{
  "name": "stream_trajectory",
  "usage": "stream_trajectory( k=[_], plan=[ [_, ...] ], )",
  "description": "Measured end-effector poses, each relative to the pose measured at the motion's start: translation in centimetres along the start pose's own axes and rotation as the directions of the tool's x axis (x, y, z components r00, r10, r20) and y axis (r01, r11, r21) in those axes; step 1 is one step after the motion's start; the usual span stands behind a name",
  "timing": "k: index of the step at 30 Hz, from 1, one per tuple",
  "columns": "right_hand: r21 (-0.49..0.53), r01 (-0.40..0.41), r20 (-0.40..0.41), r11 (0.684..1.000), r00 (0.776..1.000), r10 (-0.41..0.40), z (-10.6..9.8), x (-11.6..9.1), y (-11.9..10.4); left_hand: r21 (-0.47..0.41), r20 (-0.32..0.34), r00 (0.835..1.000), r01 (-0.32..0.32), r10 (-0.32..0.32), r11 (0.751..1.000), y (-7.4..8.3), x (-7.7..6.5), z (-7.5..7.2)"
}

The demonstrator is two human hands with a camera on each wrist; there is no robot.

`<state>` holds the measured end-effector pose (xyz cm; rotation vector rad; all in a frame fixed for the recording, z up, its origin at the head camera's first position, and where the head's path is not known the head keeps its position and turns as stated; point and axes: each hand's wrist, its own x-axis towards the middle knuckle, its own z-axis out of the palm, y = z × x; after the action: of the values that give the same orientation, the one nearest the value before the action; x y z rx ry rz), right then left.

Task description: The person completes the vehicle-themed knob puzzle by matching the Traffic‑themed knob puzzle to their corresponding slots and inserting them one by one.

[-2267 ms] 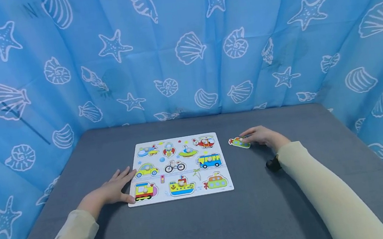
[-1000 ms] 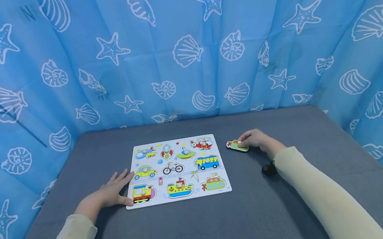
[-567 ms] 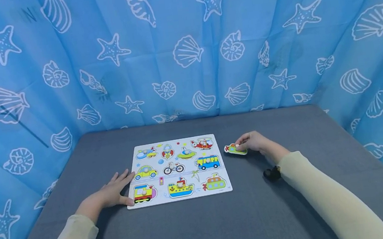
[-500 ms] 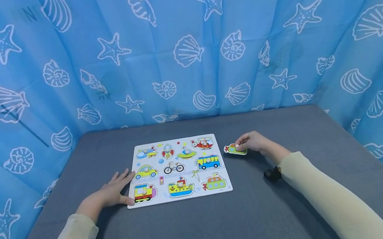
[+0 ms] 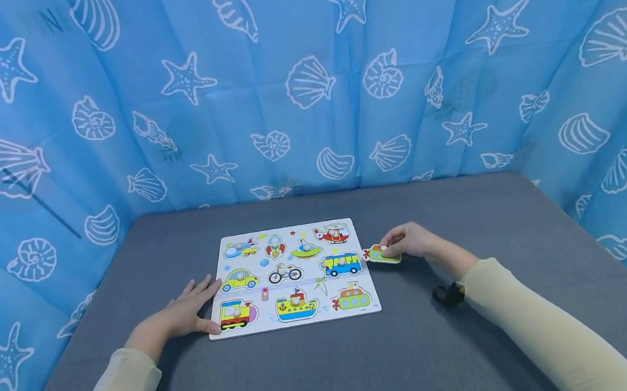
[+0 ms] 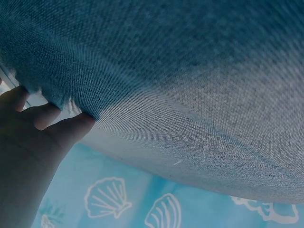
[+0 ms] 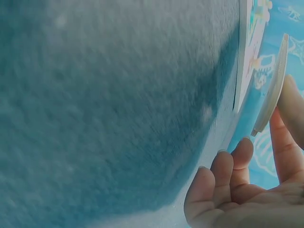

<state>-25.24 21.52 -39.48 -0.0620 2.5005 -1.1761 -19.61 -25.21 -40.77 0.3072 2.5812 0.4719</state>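
A white puzzle board [image 5: 315, 294] with colourful vehicle pieces lies on the grey table. My left hand [image 5: 183, 313] rests with spread fingers at the board's left edge; its fingertips [image 6: 85, 118] show against the cloth in the left wrist view. Just off the board's right edge, my right hand [image 5: 415, 241] pinches a green and orange submarine puzzle piece [image 5: 378, 256] by its small knob. In the right wrist view, the submarine piece [image 7: 273, 95] appears edge-on, raised off the table. The submarine-shaped spot [image 5: 352, 297] at the board's lower right shows no knob.
A black wrist device [image 5: 449, 295] hangs under the right sleeve [image 5: 534, 318]. Behind the table [image 5: 313, 374] hangs a blue curtain [image 5: 276, 94] printed with shells and starfish, which also runs along both sides.
My right hand has brought the submarine puzzle piece left and nearer to me, from farther right up to the board's right edge. The left hand keeps its place on the board.
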Motion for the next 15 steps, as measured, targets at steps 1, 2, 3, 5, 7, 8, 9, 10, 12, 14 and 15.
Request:
stream_trajectory(
  k=[1,2,3,5,7,8,9,10,12,14,15],
  plan=[
    [-0.003,0.006,0.006,1.000,1.000,-0.006,0.1,-0.1,0.0,-0.001,-0.001,1.000,-0.004,0.004,1.000,0.0,0.0,0.0],
    [-0.005,0.009,0.010,1.000,1.000,-0.009,0.3,-0.2,-0.1,-0.003,-0.003,1.000,-0.006,0.006,1.000,0.0,-0.1,0.0],
    [-0.006,0.011,0.014,1.000,1.000,-0.011,0.4,-0.3,-0.1,-0.003,-0.004,1.000,-0.010,0.010,1.000,0.0,-0.1,0.0],
    [-0.005,0.013,0.021,1.000,1.000,-0.013,0.8,-0.4,-0.2,-0.005,-0.006,1.000,-0.013,0.013,1.000,0.1,-0.2,0.0],
    [-0.006,0.021,0.028,1.000,0.999,-0.021,1.1,-0.5,-0.2,-0.006,-0.007,1.000,-0.015,0.015,1.000,0.1,-0.2,-0.1],
    [-0.008,0.030,0.032,1.000,0.999,-0.030,1.2,-0.5,-0.2,-0.007,-0.007,1.000,-0.015,0.015,1.000,0.1,-0.2,-0.1],
    [-0.006,0.033,0.032,0.999,0.999,-0.033,1.3,-0.6,-0.1,-0.007,-0.007,1.000,-0.016,0.016,1.000,0.1,-0.2,-0.1],
    [-0.009,0.043,0.038,0.999,0.998,-0.043,1.4,-0.6,-0.1,-0.007,-0.008,1.000,-0.018,0.018,1.000,0.1,-0.2,-0.1],
    [-0.010,0.052,0.046,0.999,0.998,-0.051,1.7,-0.7,-0.2,-0.005,-0.010,1.000,-0.021,0.021,1.000,0.0,-0.2,0.0],
    [-0.012,0.059,0.059,0.998,0.997,-0.058,2.0,-0.9,-0.3,-0.003,-0.012,1.000,-0.026,0.026,1.000,-0.1,-0.2,0.0],
    [-0.009,0.054,0.062,0.999,0.997,-0.053,2.2,-0.9,-0.4,-0.001,-0.014,1.000,-0.027,0.027,1.000,-0.1,-0.1,0.0]
  ],
)
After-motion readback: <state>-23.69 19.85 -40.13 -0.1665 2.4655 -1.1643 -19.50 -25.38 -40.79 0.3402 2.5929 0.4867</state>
